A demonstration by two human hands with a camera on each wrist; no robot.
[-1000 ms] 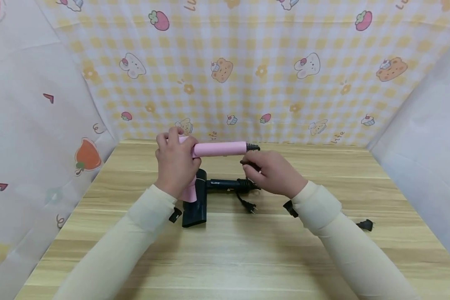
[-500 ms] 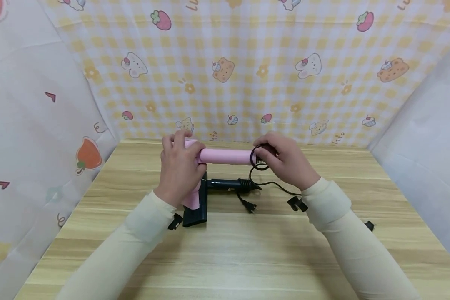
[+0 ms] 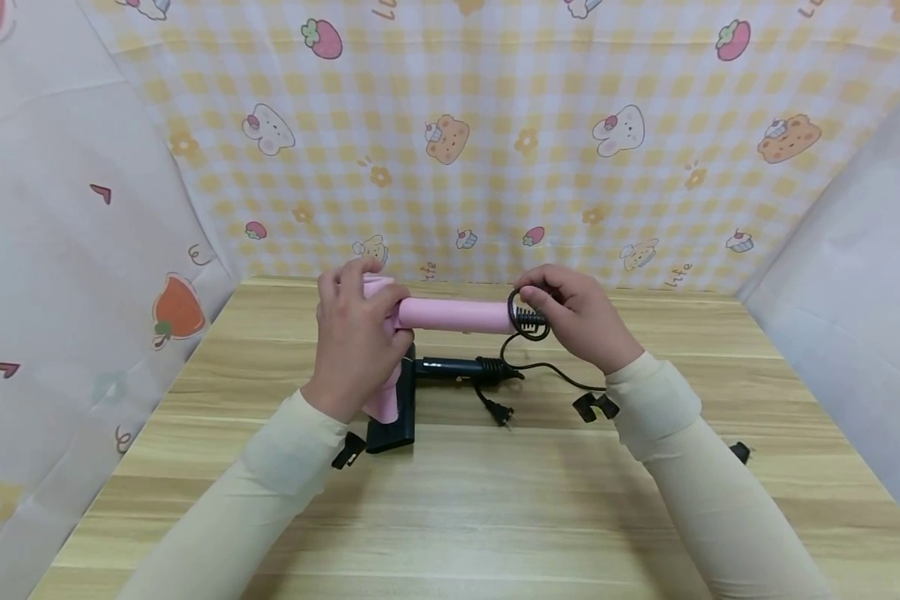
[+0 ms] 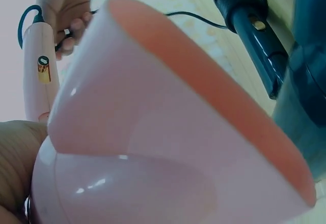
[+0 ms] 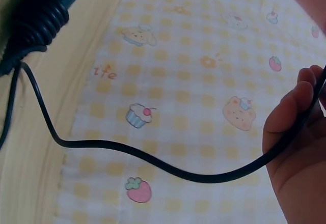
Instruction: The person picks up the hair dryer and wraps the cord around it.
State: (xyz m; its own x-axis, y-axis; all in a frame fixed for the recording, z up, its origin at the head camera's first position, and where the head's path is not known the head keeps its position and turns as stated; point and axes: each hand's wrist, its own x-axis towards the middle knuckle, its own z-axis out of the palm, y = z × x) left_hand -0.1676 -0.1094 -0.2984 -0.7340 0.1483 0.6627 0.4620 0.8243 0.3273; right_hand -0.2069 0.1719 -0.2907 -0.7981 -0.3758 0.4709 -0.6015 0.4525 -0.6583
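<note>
A pink hair dryer is raised over the table, its handle pointing right. My left hand grips it round the head; the wide nozzle fills much of the left wrist view. At the handle's end, my right hand pinches the dryer's black cord between thumb and fingers. The cord makes a small loop around the ribbed cord sleeve there. Below lies a black hair dryer, its head partly hidden by the pink one and its own cord wound round the handle's end.
The black dryer's two-pin plug lies on the wooden table. Another black plug shows beside the right sleeve. Behind the table hangs a yellow checked cloth, with white cloth at the sides.
My right hand has risen and moved right, bringing the cord in a loop to the handle's end. The pink dryer has shifted slightly right and down in my left hand.
</note>
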